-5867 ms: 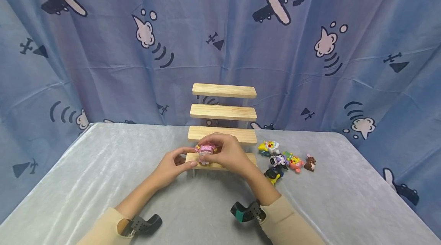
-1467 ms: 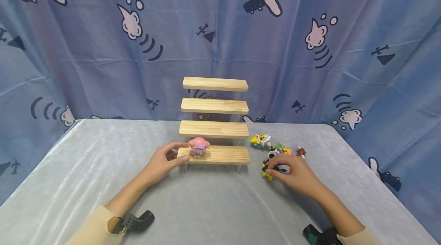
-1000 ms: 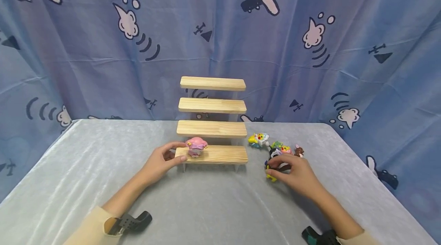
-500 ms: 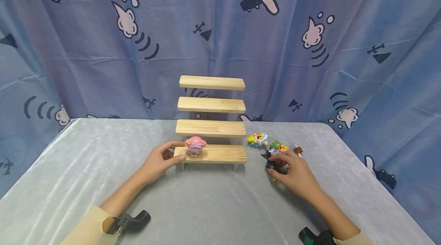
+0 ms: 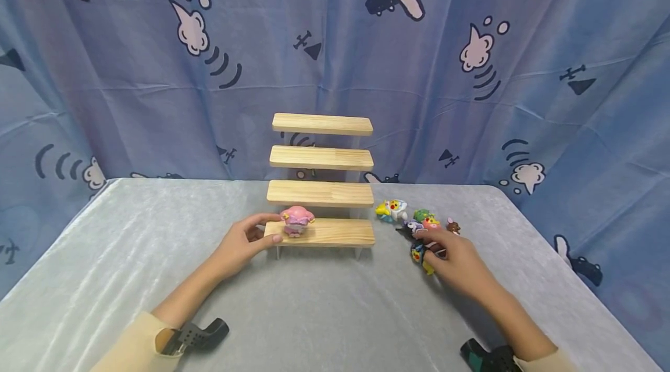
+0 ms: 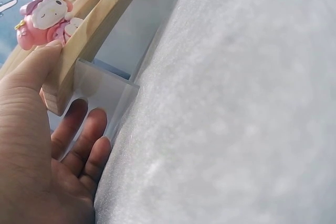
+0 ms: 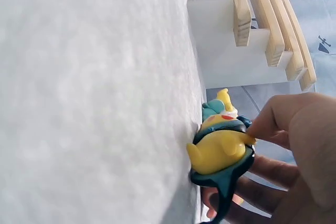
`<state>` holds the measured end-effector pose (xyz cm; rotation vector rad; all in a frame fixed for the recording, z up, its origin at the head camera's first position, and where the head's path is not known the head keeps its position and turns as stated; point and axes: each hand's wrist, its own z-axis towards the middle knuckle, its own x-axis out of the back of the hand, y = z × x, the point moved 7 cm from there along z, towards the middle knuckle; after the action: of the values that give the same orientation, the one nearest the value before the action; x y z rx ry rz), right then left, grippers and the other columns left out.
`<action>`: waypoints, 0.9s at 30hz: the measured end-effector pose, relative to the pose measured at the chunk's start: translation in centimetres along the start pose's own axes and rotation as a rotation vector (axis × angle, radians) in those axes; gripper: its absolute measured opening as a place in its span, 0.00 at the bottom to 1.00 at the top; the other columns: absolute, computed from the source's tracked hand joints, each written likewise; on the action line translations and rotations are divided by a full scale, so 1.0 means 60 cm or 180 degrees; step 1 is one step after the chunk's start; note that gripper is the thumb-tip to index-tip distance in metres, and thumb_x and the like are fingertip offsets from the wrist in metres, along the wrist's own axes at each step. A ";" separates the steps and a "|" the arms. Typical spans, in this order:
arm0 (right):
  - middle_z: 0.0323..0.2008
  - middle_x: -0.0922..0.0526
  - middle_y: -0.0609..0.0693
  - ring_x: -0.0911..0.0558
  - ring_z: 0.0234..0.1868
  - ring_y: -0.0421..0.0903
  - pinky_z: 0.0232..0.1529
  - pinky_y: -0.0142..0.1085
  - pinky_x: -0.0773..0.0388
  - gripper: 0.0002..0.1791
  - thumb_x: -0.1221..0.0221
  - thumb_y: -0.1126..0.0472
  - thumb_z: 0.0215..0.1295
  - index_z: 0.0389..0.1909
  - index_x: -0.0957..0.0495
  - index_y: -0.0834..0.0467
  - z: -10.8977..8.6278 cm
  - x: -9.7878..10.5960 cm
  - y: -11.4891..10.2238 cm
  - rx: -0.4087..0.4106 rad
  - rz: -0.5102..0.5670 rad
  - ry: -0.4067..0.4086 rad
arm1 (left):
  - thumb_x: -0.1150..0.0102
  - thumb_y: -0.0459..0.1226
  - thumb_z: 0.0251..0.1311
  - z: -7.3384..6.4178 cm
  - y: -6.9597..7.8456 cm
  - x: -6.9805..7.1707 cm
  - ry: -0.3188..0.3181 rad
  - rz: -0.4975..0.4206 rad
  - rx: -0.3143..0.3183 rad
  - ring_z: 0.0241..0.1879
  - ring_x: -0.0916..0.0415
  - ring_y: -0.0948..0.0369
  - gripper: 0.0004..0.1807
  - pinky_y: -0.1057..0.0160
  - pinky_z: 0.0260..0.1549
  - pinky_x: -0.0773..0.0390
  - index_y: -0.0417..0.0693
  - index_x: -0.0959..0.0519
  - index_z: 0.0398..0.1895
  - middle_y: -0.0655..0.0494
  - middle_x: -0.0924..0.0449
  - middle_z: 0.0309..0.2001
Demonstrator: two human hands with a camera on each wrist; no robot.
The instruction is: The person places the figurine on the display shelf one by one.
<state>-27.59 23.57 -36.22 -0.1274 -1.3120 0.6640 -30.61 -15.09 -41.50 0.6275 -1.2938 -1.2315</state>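
My left hand (image 5: 238, 250) grips the left end of the lowest board of a four-step wooden display stand (image 5: 340, 233). In the left wrist view its thumb (image 6: 39, 66) lies on the board, the other fingers below beside the clear support. A pink figurine in a hooded outfit (image 5: 296, 221) stands on that board, close to the thumb. At the right, my right hand (image 5: 459, 263) pinches a yellow figurine in a dark cape (image 7: 220, 153). It is low at the cloth, the thumb at its yellow arm; its back is hidden.
Several small figurines lie right of the stand: a yellow-and-white one (image 5: 391, 210), a green-and-pink one (image 5: 430, 222), a purple-and-white one (image 5: 413, 226) and a brown one (image 5: 453, 226). Pale cloth (image 5: 324, 314) covers the table; a blue patterned curtain (image 5: 335, 23) hangs behind.
My right hand has left the pink figurine on the lowest board and moved right to the caped figurine, which has since turned in its fingers. My left hand keeps to the board's left end.
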 end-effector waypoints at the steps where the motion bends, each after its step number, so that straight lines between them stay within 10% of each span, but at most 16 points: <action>1: 0.50 0.14 0.60 0.13 0.41 0.48 0.41 0.41 0.16 0.21 0.40 0.71 0.57 0.53 0.16 0.59 0.000 0.000 -0.001 0.0001 -0.0003 -0.0043 | 0.33 0.39 0.64 0.000 0.000 0.001 0.0006 0.0006 0.0009 0.31 0.23 0.66 0.22 0.68 0.32 0.25 0.46 0.21 0.60 0.42 0.19 0.52; 13: 0.43 0.15 0.53 0.31 0.24 0.37 0.27 0.31 0.33 0.20 0.44 0.69 0.64 0.54 0.17 0.55 0.003 -0.003 0.004 -0.0125 -0.0137 -0.0368 | 0.33 0.40 0.64 0.001 -0.003 0.005 0.0023 0.0032 0.0032 0.30 0.23 0.66 0.22 0.68 0.31 0.25 0.48 0.21 0.61 0.45 0.19 0.52; 27: 0.48 0.13 0.57 0.14 0.48 0.54 0.49 0.55 0.19 0.24 0.30 0.67 0.53 0.53 0.20 0.56 0.001 -0.013 0.006 -0.0047 -0.0395 -0.0463 | 0.33 0.39 0.63 0.002 -0.002 0.002 0.0025 0.0020 0.0003 0.29 0.24 0.66 0.22 0.68 0.31 0.25 0.47 0.21 0.61 0.45 0.19 0.50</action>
<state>-27.85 23.43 -37.02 -0.0095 -1.4523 0.5662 -30.79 -15.19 -41.55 0.6278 -1.2889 -1.2222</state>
